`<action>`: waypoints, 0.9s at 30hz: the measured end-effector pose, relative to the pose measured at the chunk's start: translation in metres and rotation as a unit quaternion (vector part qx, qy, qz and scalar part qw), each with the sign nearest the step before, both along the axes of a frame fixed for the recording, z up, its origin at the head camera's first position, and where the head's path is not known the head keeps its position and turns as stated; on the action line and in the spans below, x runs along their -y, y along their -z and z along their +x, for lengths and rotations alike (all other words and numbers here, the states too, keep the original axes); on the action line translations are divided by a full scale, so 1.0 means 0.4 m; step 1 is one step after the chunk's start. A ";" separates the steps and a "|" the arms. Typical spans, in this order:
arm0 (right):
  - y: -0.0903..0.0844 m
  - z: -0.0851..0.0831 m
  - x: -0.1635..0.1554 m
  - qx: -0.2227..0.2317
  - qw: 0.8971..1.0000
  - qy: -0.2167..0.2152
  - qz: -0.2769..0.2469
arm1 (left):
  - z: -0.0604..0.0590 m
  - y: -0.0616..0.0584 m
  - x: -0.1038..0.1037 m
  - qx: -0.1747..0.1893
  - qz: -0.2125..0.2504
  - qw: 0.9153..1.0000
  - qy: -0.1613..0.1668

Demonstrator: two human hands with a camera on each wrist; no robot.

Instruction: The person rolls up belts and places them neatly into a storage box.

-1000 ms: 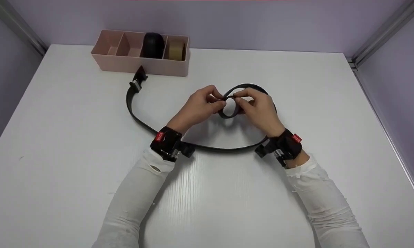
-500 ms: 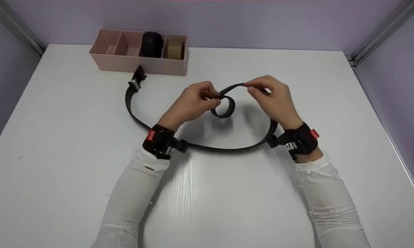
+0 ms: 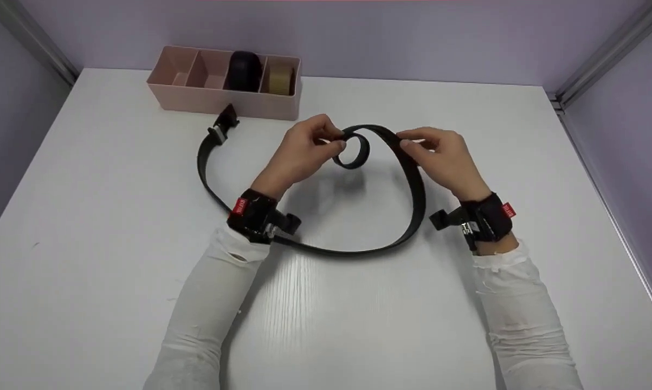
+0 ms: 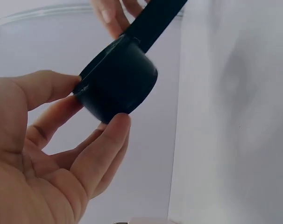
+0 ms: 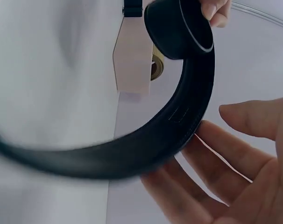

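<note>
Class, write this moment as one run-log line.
left hand: pinches rolled coil of black belt | right hand: fingers touch the strap beside the coil | buckle end lies near pink organizer box | white table

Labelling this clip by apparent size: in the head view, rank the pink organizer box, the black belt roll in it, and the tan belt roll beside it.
1. pink organizer box
2. black belt roll
3. tan belt roll, only slightly smaller; both sit partly hidden in their compartments.
</note>
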State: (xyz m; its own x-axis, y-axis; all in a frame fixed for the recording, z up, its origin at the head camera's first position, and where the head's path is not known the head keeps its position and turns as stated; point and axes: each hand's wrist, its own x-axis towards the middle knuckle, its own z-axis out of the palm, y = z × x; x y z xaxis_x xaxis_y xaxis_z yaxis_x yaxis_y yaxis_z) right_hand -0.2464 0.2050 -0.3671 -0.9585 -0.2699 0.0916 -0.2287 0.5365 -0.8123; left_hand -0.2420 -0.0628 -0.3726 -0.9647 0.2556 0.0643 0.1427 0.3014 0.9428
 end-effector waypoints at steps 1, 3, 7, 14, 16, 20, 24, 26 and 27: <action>0.001 0.000 0.001 0.007 1.000 -0.005 -0.011 | -0.008 -0.001 -0.004 -0.006 0.005 1.000 -0.003; 0.004 -0.001 0.007 0.027 0.999 -0.014 -0.036 | -0.026 -0.001 -0.012 -0.013 0.019 1.000 0.001; 0.020 -0.006 0.023 0.068 0.994 -0.033 -0.083 | -0.057 0.008 -0.028 -0.009 0.059 0.998 0.028; 0.068 -0.022 0.039 0.111 0.984 -0.024 -0.137 | -0.067 0.041 -0.047 0.023 0.107 0.993 0.051; 0.077 -0.026 0.042 0.120 0.981 -0.019 -0.149 | -0.068 0.051 -0.051 0.034 0.114 0.992 0.050; 0.092 -0.028 0.050 0.140 0.969 -0.019 -0.201 | -0.074 0.079 -0.056 0.052 0.141 0.988 0.038; 0.110 -0.028 0.058 0.147 0.960 -0.022 -0.236 | -0.069 0.097 -0.063 0.085 0.178 0.980 0.011; 0.117 -0.028 0.062 0.145 0.961 -0.021 -0.236 | -0.069 0.104 -0.067 0.104 0.195 0.975 -0.003; 0.119 -0.027 0.063 0.144 0.961 -0.020 -0.236 | -0.068 0.107 -0.069 0.115 0.202 0.973 -0.008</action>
State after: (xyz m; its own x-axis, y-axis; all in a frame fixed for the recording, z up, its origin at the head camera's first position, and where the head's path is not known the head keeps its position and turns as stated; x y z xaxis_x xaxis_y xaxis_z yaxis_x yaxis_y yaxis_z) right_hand -0.2573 0.1797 -0.4147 -0.9524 -0.2999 -0.0551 0.0298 0.0881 -0.9957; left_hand -0.2694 -0.0352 -0.4154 -0.9691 0.2388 -0.0611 -0.0868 -0.0990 0.9913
